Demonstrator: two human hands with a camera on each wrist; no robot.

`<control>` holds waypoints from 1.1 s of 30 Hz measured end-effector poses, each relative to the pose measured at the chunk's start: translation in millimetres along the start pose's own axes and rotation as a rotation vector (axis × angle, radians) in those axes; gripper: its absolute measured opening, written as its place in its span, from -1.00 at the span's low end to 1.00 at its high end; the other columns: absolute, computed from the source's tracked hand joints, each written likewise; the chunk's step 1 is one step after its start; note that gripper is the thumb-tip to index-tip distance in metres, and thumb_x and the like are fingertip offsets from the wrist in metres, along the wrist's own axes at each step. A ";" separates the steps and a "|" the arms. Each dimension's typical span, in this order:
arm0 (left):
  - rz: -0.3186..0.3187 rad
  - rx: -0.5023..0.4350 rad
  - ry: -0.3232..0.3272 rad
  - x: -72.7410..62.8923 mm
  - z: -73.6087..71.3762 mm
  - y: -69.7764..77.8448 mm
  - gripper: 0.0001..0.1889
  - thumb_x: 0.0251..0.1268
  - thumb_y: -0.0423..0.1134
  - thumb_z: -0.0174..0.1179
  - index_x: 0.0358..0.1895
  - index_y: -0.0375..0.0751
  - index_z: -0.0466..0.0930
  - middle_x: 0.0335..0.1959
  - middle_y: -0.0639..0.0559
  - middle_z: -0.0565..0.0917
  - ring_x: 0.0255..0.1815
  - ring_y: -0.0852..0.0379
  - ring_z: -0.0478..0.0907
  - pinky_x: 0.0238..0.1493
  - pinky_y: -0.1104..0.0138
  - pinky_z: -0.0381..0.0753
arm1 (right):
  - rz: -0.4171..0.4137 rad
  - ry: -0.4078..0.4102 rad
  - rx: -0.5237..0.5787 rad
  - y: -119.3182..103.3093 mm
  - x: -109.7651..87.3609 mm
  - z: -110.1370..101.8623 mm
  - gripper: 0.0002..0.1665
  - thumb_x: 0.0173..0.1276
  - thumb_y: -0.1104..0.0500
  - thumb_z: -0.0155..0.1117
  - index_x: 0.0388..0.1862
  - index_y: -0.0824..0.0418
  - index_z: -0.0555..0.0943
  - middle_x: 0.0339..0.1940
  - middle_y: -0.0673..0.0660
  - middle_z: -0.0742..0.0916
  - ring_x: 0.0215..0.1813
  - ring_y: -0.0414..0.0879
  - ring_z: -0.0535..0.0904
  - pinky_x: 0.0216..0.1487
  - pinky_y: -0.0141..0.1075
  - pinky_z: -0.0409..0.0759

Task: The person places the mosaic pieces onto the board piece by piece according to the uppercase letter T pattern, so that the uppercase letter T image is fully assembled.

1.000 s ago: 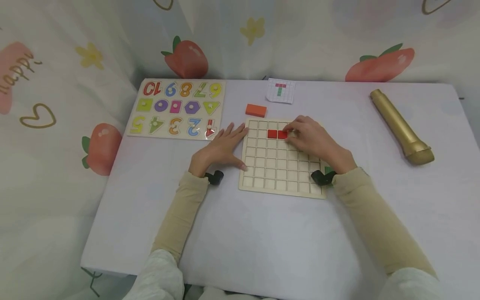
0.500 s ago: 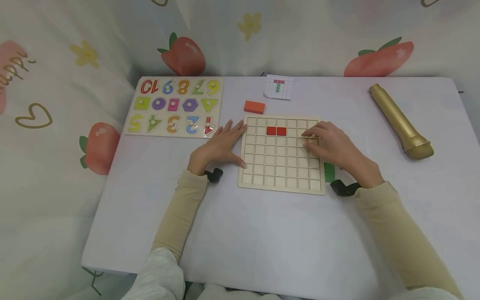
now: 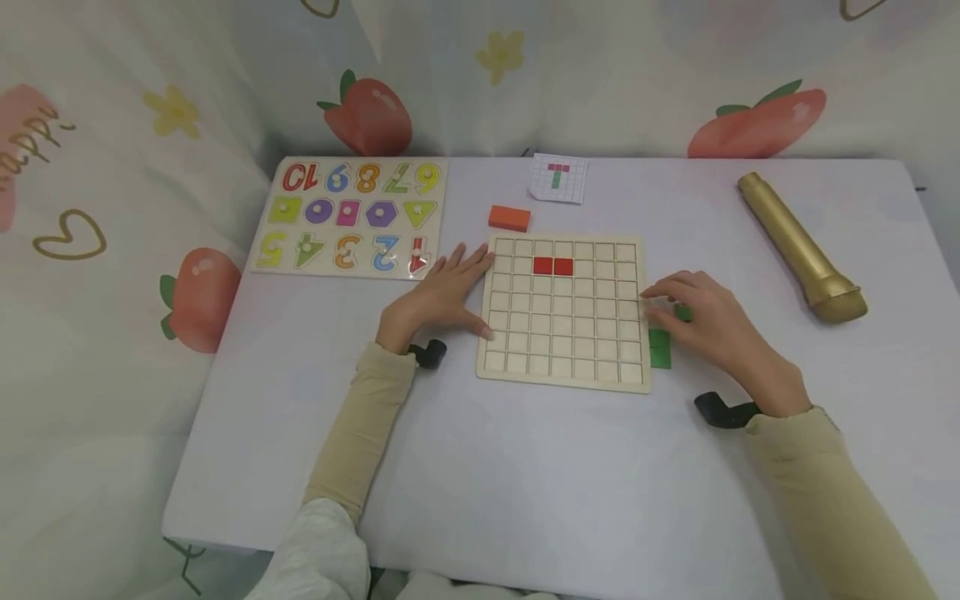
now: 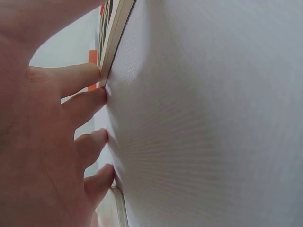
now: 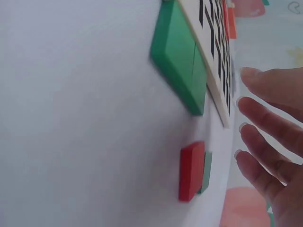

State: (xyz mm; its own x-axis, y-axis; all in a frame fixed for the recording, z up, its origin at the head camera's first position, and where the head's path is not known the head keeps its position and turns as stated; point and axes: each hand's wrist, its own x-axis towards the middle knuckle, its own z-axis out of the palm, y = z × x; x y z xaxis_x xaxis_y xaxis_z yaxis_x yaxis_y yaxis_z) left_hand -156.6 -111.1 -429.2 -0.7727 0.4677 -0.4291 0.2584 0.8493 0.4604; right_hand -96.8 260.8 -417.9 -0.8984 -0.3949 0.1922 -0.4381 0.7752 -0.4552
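Observation:
A wooden grid board (image 3: 562, 343) lies on the white table, with two red square tiles (image 3: 552, 266) side by side in its upper rows. My left hand (image 3: 438, 293) rests with spread fingers against the board's left edge. Past the right edge hovers my right hand (image 3: 712, 321), holding nothing, its fingers and thumb apart. Green tiles (image 3: 660, 348) lie against that edge, partly beneath the hand. In the right wrist view, a loose red tile (image 5: 191, 171) stands near another green tile (image 5: 206, 172) on the tabletop, below the fingertips.
An orange block (image 3: 510, 218) lies just beyond the board. Behind it is a paper card (image 3: 558, 178) printed with a red and green T. A number-and-shape puzzle board (image 3: 330, 229) sits at the back left, and a gold microphone-shaped object (image 3: 798, 250) at the right.
My right hand has let go of the second red tile on the board and moved right and nearer, past the board's edge. The left hand has stayed in place.

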 end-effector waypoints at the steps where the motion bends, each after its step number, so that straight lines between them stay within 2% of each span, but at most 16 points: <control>1: -0.001 -0.005 -0.001 -0.1 -0.1 0.7 0.31 0.00 0.19 0.57 0.71 0.08 -0.19 0.74 0.18 -0.28 0.73 0.07 -0.53 0.72 0.13 -0.49 | 0.002 0.008 -0.004 1.4 -3.4 -0.9 -0.74 0.24 0.39 0.48 -0.08 0.28 0.74 -0.08 0.25 0.76 -0.07 0.10 0.56 -0.17 -0.06 0.53; 12: -0.002 -0.004 -0.003 -0.9 -0.5 1.3 0.32 -0.01 0.20 0.57 0.71 0.08 -0.19 0.74 0.19 -0.29 0.73 0.07 -0.54 0.71 0.13 -0.51 | 0.051 0.035 -0.030 18.4 -38.2 -11.3 -0.64 0.10 0.42 0.57 -0.09 0.25 0.75 -0.11 0.22 0.78 -0.12 0.04 0.54 -0.18 -0.29 0.42; 14: 0.001 -0.005 -0.003 -1.3 -1.0 1.2 0.32 -0.01 0.20 0.57 0.71 0.07 -0.20 0.74 0.18 -0.29 0.73 0.06 -0.54 0.71 0.13 -0.51 | 0.064 0.031 -0.033 19.3 -43.1 -13.5 -0.63 0.09 0.44 0.56 -0.10 0.26 0.75 -0.08 0.24 0.78 -0.11 0.06 0.55 -0.17 -0.25 0.45; 18: 0.004 -0.013 -0.011 -2.2 -0.9 2.1 0.31 0.01 0.19 0.56 0.71 0.06 -0.19 0.74 0.17 -0.29 0.73 0.05 -0.54 0.72 0.11 -0.50 | 0.072 -0.005 -0.048 23.7 -51.3 -14.7 -0.62 0.07 0.48 0.54 -0.09 0.31 0.75 -0.04 0.31 0.75 -0.06 0.17 0.58 -0.16 -0.05 0.52; 21: -0.001 -0.017 -0.016 -3.2 0.2 1.0 0.30 0.01 0.18 0.57 0.71 0.06 -0.19 0.74 0.17 -0.28 0.73 0.05 -0.53 0.72 0.11 -0.49 | 0.062 -0.030 -0.052 28.1 -54.9 -10.4 -0.60 0.06 0.49 0.53 -0.07 0.32 0.75 -0.03 0.32 0.72 -0.04 0.21 0.59 -0.14 -0.01 0.56; 25: -0.001 -0.013 -0.015 -3.1 1.8 -0.1 0.30 0.02 0.19 0.56 0.71 0.06 -0.19 0.74 0.17 -0.28 0.73 0.05 -0.53 0.72 0.11 -0.49 | 0.074 -0.029 -0.049 32.0 -57.5 -6.9 -0.58 0.06 0.47 0.56 -0.05 0.34 0.73 -0.09 0.29 0.71 -0.13 0.15 0.62 -0.15 -0.40 0.53; 28: 0.005 -0.010 -0.012 -2.6 1.2 0.6 0.30 0.03 0.20 0.55 0.71 0.06 -0.20 0.74 0.17 -0.28 0.73 0.04 -0.53 0.72 0.10 -0.49 | 0.063 0.005 -0.049 32.5 -57.4 -6.2 -0.57 0.03 0.48 0.57 -0.06 0.36 0.72 -0.16 0.26 0.70 -0.22 0.07 0.61 -0.20 -0.64 0.39; 33: 0.007 -0.004 -0.007 -1.0 -0.1 0.6 0.31 0.02 0.20 0.55 0.71 0.07 -0.21 0.74 0.18 -0.29 0.73 0.05 -0.54 0.72 0.10 -0.49 | 0.029 0.044 -0.058 31.6 -55.8 -5.4 -0.58 0.01 0.52 0.56 -0.10 0.38 0.72 -0.21 0.24 0.68 -0.24 0.04 0.58 -0.21 -0.63 0.37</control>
State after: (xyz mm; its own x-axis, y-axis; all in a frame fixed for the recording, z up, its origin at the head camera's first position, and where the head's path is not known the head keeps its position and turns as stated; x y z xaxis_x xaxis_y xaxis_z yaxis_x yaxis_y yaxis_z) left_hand -155.7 -111.1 -428.4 -0.7665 0.4756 -0.4315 0.2614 0.8448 0.4668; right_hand -60.7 309.9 -438.4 -0.9105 -0.3509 0.2187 -0.4121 0.8136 -0.4102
